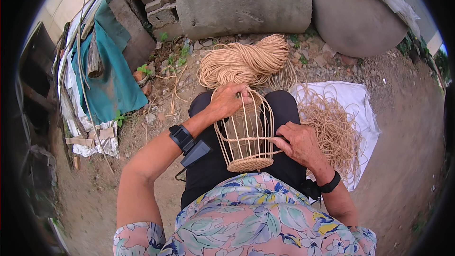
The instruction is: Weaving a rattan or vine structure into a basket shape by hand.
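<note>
An openwork basket (243,153) of pale cord lies across my lap. Its round woven base (250,165) faces me, and thin upright ribs run away from it to the far rim. My left hand (231,99) is closed on that rim, fingers curled over the cord. At the basket's right side my right hand (298,143) pinches, thumb against fingers, a strand of cord that joins a crosswise band round the ribs. Part of this strand is hidden under the fingers. A grey-brown form shows through the ribs inside the basket.
Beyond my knees lies a thick hank of tan cord (246,61). To the right, a loose tangle of cord (332,137) rests on a white sheet (368,114). A stone cylinder (244,5), a round slab (355,14) and a teal cloth (111,76) border the ground.
</note>
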Demonstrator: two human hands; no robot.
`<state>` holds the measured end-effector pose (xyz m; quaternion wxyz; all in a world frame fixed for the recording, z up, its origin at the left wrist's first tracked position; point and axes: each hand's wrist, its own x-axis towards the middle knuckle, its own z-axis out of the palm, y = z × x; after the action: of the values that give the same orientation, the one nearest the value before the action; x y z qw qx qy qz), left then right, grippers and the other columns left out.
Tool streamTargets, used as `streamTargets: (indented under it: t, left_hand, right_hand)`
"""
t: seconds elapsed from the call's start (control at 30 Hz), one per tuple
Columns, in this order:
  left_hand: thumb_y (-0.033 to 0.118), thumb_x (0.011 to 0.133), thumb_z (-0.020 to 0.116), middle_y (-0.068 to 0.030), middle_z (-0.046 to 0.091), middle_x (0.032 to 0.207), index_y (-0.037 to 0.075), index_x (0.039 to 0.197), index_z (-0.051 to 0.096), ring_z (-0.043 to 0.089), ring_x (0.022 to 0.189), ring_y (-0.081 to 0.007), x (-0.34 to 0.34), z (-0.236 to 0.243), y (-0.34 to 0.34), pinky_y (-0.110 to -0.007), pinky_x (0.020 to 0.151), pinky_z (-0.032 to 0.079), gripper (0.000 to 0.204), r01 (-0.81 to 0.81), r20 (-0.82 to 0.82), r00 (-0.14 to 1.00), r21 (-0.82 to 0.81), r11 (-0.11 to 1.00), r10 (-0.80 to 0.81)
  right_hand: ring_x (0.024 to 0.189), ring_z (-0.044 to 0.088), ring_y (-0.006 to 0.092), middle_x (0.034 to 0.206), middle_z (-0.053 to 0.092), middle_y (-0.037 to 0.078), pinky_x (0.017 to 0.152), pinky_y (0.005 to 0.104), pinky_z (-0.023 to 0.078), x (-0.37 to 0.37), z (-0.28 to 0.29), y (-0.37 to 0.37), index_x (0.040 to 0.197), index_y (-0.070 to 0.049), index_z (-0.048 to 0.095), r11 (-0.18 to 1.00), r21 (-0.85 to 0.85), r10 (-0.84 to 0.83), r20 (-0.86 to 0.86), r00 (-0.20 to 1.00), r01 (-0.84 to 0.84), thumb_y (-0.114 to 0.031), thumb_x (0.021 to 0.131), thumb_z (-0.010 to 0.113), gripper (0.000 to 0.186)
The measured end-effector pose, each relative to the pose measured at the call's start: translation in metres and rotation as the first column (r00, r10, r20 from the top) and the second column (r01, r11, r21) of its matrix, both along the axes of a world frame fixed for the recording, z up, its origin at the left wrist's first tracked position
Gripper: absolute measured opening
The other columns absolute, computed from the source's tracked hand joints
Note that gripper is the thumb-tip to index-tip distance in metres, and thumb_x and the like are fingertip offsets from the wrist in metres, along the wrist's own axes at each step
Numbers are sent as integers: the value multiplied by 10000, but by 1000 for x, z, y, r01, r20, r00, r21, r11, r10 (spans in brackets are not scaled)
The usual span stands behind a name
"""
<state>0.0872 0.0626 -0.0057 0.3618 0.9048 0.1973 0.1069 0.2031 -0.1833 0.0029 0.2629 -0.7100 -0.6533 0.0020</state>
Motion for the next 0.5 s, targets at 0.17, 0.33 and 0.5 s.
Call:
streamTargets:
  t: [0.17, 0.33, 0.5]
  left_hand:
    - [332, 825, 717, -68, 588, 943, 80, 801, 589, 539, 994, -254, -6, -14, 8, -387, 910, 419, 284, 7, 16, 1000, 21, 1000, -7]
    - [346, 819, 726, -69, 587, 941, 84, 822, 599, 535, 990, -253, -6, -15, 11, -393, 906, 420, 291, 9, 20, 1000, 78, 997, -11]
    - [361, 853, 706, -98, 603, 1030, 77, 828, 607, 504, 1193, -258, -13, -15, 18, -397, 1012, 382, 301, 44, 165, 986, -93, 995, -29]
  right_hand:
    - [570, 566, 288, 591, 508, 86, 522, 405, 445, 14, -16, -19, 684, -65, 510, 998, -6, 64, 106, 992, -64, -289, 873, 657, 327]
    - [600, 604, 320, 654, 587, 118, 543, 417, 470, 124, -63, -124, 720, -64, 519, 895, -82, -376, 386, 842, 437, -307, 903, 625, 322]
    - [712, 622, 413, 747, 635, 212, 632, 468, 489, 236, -99, -310, 800, -21, 600, 358, -72, -837, 418, 354, 931, -303, 922, 586, 308]
